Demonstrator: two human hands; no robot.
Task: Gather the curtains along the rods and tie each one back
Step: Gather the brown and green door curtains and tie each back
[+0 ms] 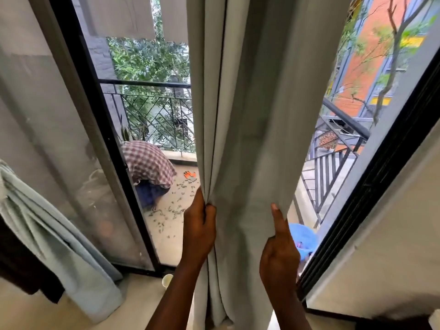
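A pale grey-green curtain hangs down the middle of the head view, in front of an open balcony doorway. My left hand grips a bunch of folds at the curtain's left edge. My right hand holds the curtain's right edge, thumb pointing up along the fabric and fingers hidden behind it. A flat stretch of cloth spans between the two hands. A second pale curtain hangs bunched at the far left. The rods are out of view.
A black-framed sliding glass door stands left of the curtain, and a black frame on the right. Outside, a person in a checked shirt crouches on the balcony floor beside a metal railing. A paper cup sits on the floor by the threshold.
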